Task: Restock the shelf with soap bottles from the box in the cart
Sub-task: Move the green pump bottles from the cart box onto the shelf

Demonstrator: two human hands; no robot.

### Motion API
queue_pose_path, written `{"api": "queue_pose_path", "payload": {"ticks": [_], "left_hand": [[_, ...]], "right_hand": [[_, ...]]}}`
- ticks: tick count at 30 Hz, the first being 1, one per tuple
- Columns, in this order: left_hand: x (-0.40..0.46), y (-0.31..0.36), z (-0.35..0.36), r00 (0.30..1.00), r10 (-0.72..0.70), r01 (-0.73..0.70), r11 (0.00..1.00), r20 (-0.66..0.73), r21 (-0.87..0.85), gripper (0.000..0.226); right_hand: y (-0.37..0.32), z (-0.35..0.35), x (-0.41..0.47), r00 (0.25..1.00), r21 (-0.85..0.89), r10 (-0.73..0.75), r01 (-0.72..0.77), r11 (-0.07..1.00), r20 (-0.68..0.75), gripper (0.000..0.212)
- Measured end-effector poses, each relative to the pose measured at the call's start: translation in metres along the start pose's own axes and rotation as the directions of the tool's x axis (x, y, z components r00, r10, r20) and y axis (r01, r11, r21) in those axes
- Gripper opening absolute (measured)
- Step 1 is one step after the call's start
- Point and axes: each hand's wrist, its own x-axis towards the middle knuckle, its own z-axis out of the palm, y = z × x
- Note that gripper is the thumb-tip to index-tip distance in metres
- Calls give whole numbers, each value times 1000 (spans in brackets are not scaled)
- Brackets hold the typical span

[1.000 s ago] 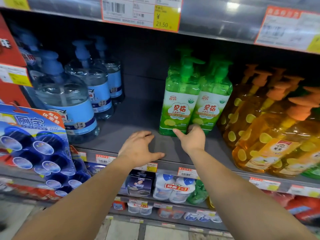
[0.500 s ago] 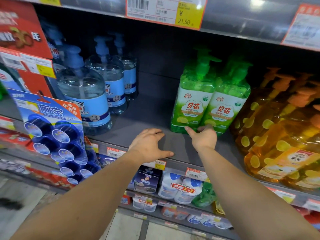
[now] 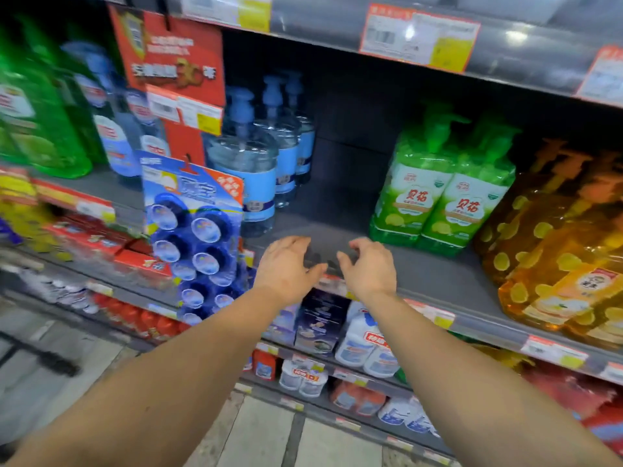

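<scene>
Both hands empty, hovering just over the front edge of the shelf [image 3: 421,274], close together. Left hand [image 3: 286,267] has fingers loosely curled, thumb out, holding nothing; right hand [image 3: 369,267] same, fingers bent a bit, nothing pinched. Green bottles [image 3: 441,197] stand upright, pumps up, long axis vertical, two abreast, to the right of & further back than the hands; right hand is the nearer one, but apart from them, no contact. Bare gap on the shelf runs from straight ahead of the hands back to the rear wall, between the blue bottles [image 3: 256,163] on the left and the green ones. Box & cart not in view, so the next stock likely lies behind or below the person; prob. hands must come away from the shelf to fetch more, then fill that gap left of the green pair. Orange bottles [image 3: 553,237] sit far right, not involved.
</scene>
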Motion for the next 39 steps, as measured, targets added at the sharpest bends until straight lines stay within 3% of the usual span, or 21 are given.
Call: {"api": "queue_pose_path", "payload": {"ticks": [5, 9, 16, 23, 26, 30, 36, 39], "left_hand": [[-85, -86, -57, 995, -99, 99, 995, -15, -23, 60], [-170, -185, -123, 965, -259, 262, 962, -50, 72, 57], [-323, -330, -260, 797, -561, 600, 778, -225, 184, 56], [-423, -413, -332, 561, -732, 817, 565, -387, 115, 66], [-437, -445, -348, 492, -769, 864, 489, -408, 119, 64], [-428, -494, -363, 449, -792, 888, 446, -414, 109, 62], [-372, -579, -382, 422, -823, 899, 435, -379, 56, 67], [-349, -612, -397, 373, -848, 918, 396, -377, 16, 69]], "right_hand": [[-89, 51, -74, 967, -145, -216, 235, 961, 132, 40], [-187, 106, -149, 910, -117, -309, 351, 929, 277, 42], [-381, 190, -271, 696, 74, -588, 618, 783, 413, 44], [-510, 249, -346, 506, 192, -723, 741, 644, 470, 50], [-545, 274, -357, 473, 242, -736, 736, 632, 485, 50], [-584, 318, -346, 439, 273, -733, 728, 629, 519, 51], [-651, 391, -291, 446, 283, -710, 699, 657, 545, 51], [-680, 414, -262, 439, 264, -701, 708, 655, 562, 52]]}}
